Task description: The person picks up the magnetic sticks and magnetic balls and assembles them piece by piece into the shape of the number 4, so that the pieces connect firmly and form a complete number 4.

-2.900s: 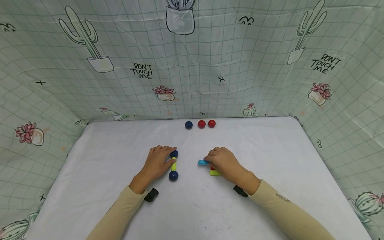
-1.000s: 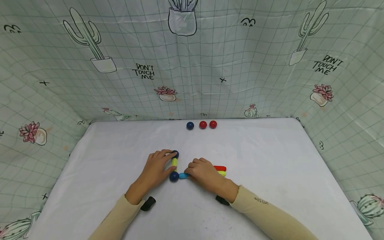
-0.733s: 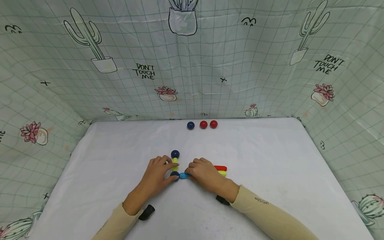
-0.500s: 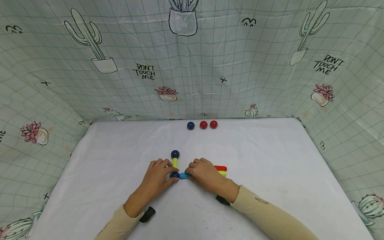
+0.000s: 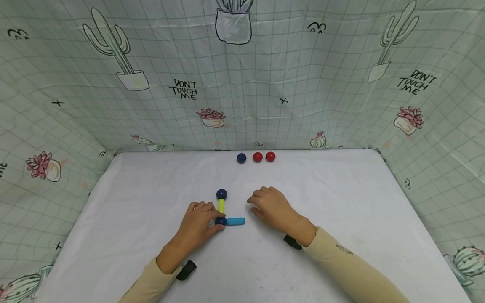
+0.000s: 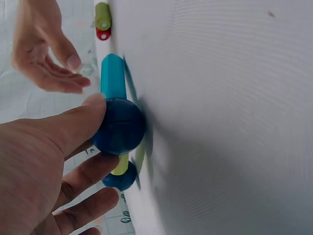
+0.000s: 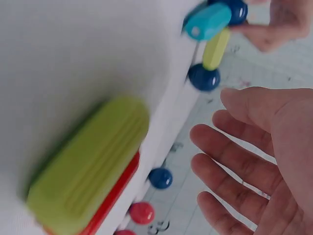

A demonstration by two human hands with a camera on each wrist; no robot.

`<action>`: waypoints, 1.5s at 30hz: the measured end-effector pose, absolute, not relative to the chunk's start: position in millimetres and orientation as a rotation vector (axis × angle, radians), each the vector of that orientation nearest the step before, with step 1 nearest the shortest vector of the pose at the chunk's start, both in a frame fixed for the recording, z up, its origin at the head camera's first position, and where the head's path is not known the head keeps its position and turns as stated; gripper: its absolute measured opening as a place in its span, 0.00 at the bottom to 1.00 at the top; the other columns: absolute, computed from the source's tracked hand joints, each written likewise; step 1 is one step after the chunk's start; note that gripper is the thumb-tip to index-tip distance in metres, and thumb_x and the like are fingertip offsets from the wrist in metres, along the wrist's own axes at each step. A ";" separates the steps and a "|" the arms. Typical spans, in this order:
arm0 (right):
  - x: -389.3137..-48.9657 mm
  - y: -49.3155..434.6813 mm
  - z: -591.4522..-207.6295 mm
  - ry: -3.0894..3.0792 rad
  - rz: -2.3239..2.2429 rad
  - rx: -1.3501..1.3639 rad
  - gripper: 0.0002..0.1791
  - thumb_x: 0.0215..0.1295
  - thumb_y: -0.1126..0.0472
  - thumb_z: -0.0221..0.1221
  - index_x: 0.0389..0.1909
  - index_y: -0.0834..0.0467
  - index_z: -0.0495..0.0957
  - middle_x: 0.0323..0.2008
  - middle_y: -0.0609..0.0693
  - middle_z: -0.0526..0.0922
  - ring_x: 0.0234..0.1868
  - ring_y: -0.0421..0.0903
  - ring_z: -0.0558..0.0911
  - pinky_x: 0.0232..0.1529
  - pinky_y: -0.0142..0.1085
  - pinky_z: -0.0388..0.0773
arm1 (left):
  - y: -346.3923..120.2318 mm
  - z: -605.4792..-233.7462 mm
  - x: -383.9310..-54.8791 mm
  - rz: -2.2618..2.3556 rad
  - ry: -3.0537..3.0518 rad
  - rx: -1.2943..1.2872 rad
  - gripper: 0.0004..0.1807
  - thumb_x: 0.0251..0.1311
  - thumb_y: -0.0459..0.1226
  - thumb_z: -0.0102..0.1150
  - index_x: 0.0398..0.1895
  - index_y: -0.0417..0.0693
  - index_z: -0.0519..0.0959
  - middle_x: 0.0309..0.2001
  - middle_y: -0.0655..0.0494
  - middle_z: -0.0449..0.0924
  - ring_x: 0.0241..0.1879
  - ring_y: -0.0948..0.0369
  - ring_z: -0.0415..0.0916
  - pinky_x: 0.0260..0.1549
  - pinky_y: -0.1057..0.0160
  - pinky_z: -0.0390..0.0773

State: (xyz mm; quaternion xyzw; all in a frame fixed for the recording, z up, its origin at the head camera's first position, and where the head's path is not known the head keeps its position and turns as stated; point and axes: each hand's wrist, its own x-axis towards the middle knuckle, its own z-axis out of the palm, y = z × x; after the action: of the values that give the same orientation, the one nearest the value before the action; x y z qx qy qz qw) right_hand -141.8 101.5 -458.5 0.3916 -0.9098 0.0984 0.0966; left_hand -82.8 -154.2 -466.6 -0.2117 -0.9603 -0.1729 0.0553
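My left hand [image 5: 197,225] pinches a dark blue ball [image 6: 120,127] between thumb and fingers on the white table. A blue stick [image 5: 236,221] sticks out to the right of this ball, touching it. From the same ball a yellow-green stick [image 5: 221,205] runs away from me to a second dark blue ball [image 5: 221,194], making an L. My right hand [image 5: 273,208] hovers right of the blue stick, fingers relaxed and holding nothing. Beneath it, in the right wrist view, lie a loose yellow-green stick [image 7: 90,166] and a red stick [image 7: 117,193], side by side; the head view hides them.
Along the table's back edge sit a dark blue ball [image 5: 241,158], a red ball [image 5: 257,157] and another red ball [image 5: 270,156]. A patterned cloth [image 5: 242,84] rises behind the white table [image 5: 341,202] and along its sides.
My right hand has let go of the blue stick and moved right and away from me. Earlier, my left hand slid from the far ball and yellow-green stick to the near ball.
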 end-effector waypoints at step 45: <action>-268.9 148.7 -463.4 -2.939 0.130 0.803 0.29 0.70 0.60 0.70 0.69 0.61 0.76 0.69 0.65 0.76 0.68 0.64 0.77 0.67 0.59 0.74 | -161.9 -472.3 -92.0 -0.493 -2.890 -0.603 0.14 0.55 0.42 0.80 0.45 0.52 0.92 0.34 0.59 0.81 0.40 0.57 0.77 0.56 0.48 0.74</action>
State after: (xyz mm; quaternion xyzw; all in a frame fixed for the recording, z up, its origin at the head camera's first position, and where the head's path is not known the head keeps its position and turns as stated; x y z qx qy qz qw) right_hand -268.9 148.7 -463.4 0.2632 -0.9627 0.0426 0.0461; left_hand -92.0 -161.9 -472.3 -0.2010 -0.9629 -0.1643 0.0743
